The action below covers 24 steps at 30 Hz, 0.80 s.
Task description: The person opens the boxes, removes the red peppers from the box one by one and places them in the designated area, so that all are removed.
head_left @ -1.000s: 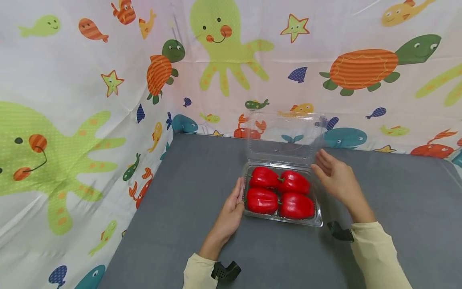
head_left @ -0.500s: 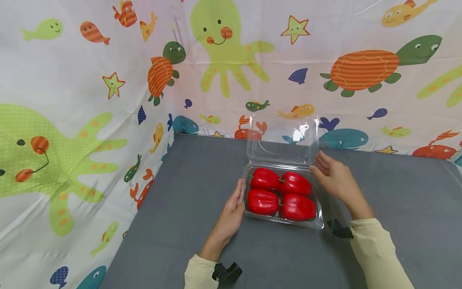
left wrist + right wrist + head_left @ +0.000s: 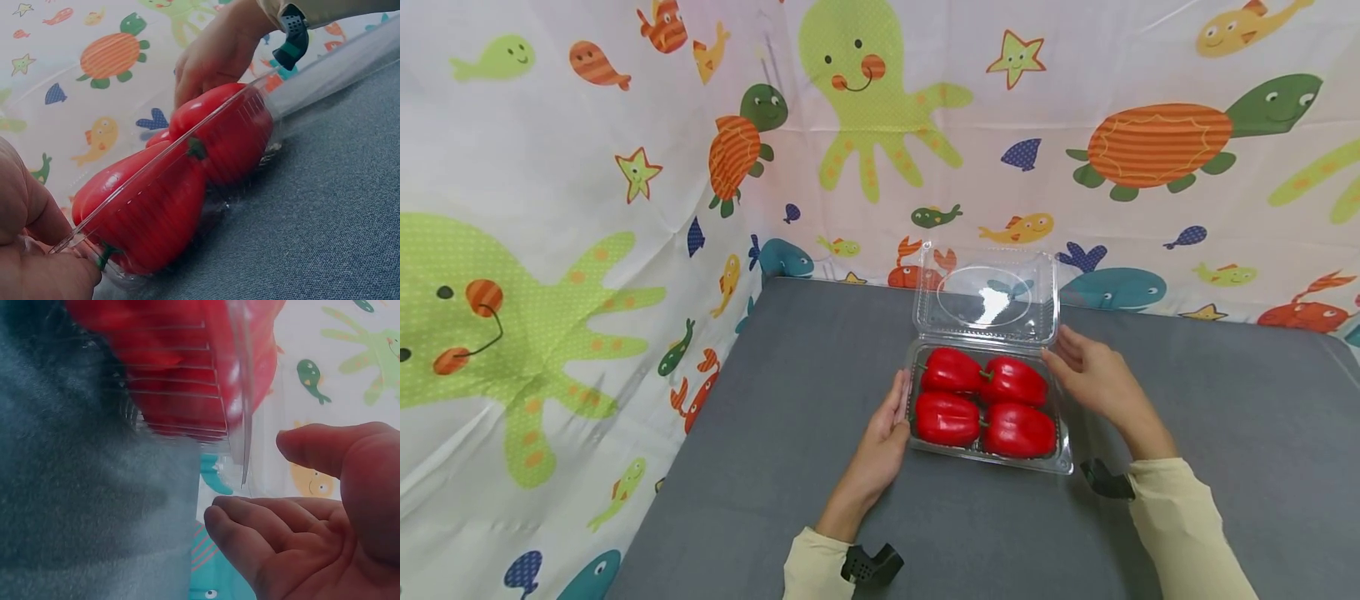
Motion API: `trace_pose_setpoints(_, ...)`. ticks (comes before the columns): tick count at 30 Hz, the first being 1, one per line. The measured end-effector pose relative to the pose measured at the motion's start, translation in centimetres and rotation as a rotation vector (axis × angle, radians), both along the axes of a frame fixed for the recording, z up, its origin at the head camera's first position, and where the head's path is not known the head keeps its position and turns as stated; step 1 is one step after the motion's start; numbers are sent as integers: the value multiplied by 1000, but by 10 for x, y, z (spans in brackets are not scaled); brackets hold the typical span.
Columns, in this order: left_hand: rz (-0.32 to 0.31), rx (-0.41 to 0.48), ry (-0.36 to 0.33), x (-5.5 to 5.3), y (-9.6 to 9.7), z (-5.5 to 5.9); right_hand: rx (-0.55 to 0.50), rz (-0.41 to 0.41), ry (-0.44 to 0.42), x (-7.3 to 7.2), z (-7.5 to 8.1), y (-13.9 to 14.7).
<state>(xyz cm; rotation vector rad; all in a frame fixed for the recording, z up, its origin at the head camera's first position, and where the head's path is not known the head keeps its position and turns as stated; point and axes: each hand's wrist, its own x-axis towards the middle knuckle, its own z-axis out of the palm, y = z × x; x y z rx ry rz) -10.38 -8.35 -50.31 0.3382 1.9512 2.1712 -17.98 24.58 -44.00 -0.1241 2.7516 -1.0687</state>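
Note:
A clear plastic clamshell container (image 3: pixel 992 460) holds several red bell peppers (image 3: pixel 1015 431) with green stems, lying in two rows. Its clear lid (image 3: pixel 947 310) stands raised at the far side. My left hand (image 3: pixel 878 437) holds the container's left wall; in the left wrist view, the thumb and fingers of the left hand (image 3: pixel 37 244) meet at the rim's corner. At the right, my right hand (image 3: pixel 1097 375) has its fingertips by the lid's hinge end. The right wrist view shows the right hand (image 3: pixel 300 531) with thumb and fingers spread apart, beside the rim.
The container rests on a grey tabletop (image 3: pixel 760 467). Behind and to the left hangs a white curtain (image 3: pixel 692 25) printed with sea animals, meeting the table's back and left edges. Black wrist devices (image 3: pixel 871 567) sit at both cuffs.
The lid's upper edge has come slightly lower and its right side shifted left; its oval and a bright reflection now show. My right hand has dropped slightly. The left hand keeps its hold.

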Motion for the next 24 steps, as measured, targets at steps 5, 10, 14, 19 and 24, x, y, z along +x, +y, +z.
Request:
trace_pose_setpoints(5,-2,4,-6,0,-1,1,43,23,0,8,1,2)
trace_pose_setpoints(10,-4,16,0,0,-1,1,103,51,56,23,12,-1)
trace_pose_setpoints(14,-9,21,4,0,-2,1,121,96,95,42,28,-8)
trace_pose_setpoints(19,-22,29,5,0,-2,1,130,188,111,64,41,-20)
trace_pose_setpoints(24,-30,41,2,0,-1,-1,104,258,116,78,40,-31)
